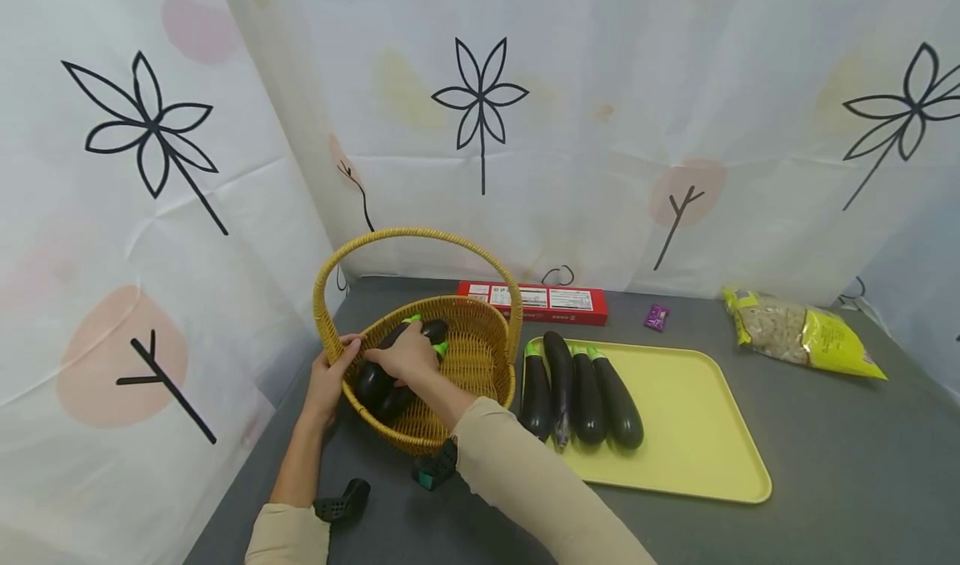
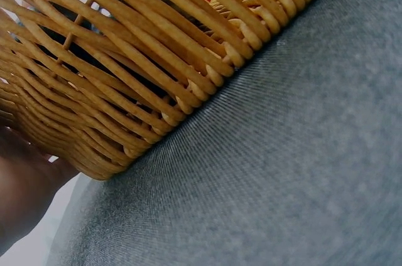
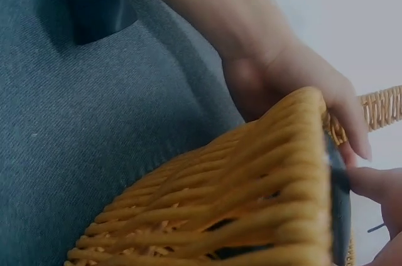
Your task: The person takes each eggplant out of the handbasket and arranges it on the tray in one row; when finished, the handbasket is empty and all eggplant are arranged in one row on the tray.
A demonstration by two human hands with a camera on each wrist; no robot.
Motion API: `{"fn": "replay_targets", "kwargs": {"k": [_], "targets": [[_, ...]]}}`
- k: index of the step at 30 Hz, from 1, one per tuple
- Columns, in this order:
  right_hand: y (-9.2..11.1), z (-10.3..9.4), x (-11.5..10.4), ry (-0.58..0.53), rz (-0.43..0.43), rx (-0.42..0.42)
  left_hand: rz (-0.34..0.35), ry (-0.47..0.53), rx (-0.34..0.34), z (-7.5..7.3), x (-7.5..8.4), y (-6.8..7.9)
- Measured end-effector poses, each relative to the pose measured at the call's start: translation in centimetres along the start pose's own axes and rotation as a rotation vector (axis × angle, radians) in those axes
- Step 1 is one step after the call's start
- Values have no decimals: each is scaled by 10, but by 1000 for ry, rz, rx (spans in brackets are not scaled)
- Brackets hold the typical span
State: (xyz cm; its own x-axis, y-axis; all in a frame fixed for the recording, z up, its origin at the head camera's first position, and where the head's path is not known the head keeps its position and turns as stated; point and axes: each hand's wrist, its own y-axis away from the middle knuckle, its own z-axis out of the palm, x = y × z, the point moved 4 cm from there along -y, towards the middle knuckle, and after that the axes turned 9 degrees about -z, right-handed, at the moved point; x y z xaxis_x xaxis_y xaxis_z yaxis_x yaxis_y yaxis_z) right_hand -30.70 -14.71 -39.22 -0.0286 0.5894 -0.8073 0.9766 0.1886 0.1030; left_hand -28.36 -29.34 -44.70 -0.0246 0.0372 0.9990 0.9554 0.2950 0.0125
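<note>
A pale sleeve (image 1: 540, 482) comes nearest, on the right arm, with a black wrist strap (image 1: 435, 463) just below its cuff. The right hand (image 1: 408, 358) reaches down into a yellow woven basket (image 1: 480, 323), its fingers grasping a dark eggplant (image 1: 375, 383). That eggplant lies in the left part of the basket, against other eggplants partly hidden by the hand; green stem ends show beside it. The left hand (image 1: 326, 386) grips the left side of the basket's rim near the foot of its tall handle (image 1: 416, 232), fingers bent over the edge.

The basket stands on a grey bench (image 1: 825, 448). Just to its right, four eggplants (image 1: 588, 398) lie side by side on the left part of a yellow tray (image 1: 697, 432). Behind are a red box (image 1: 532, 300), close to the basket, a small purple packet (image 1: 656, 317) and, farther right, a yellow bag (image 1: 802, 336). A flower-print curtain (image 1: 585, 132) hangs at the back.
</note>
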Motion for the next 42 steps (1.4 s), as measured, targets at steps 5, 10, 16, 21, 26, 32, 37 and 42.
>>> {"fn": "replay_targets", "kwargs": {"k": [5,10,16,21,26,32,37,42], "targets": [[1,-2,2,-141,-5,-28,11,-2,-3,1,2,2],[3,-7,8,-426,-19,-83,7,-2,0,1,2,2],[2,-9,17,-694,-32,-160,16,-14,5,0,0,4],[3,-19,22,-882,-93,-277,14,-9,14,0,1,4],[8,-36,28,-1018,-136,-396,11,-2,13,1,4,4],[18,-56,39,-1142,-164,-573,28,-1,4,1,5,3],[24,-67,48,-1195,-195,-641,32,-6,-5,0,4,2],[34,-78,55,-1167,-257,-733,26,-6,-2,1,3,3]]}}
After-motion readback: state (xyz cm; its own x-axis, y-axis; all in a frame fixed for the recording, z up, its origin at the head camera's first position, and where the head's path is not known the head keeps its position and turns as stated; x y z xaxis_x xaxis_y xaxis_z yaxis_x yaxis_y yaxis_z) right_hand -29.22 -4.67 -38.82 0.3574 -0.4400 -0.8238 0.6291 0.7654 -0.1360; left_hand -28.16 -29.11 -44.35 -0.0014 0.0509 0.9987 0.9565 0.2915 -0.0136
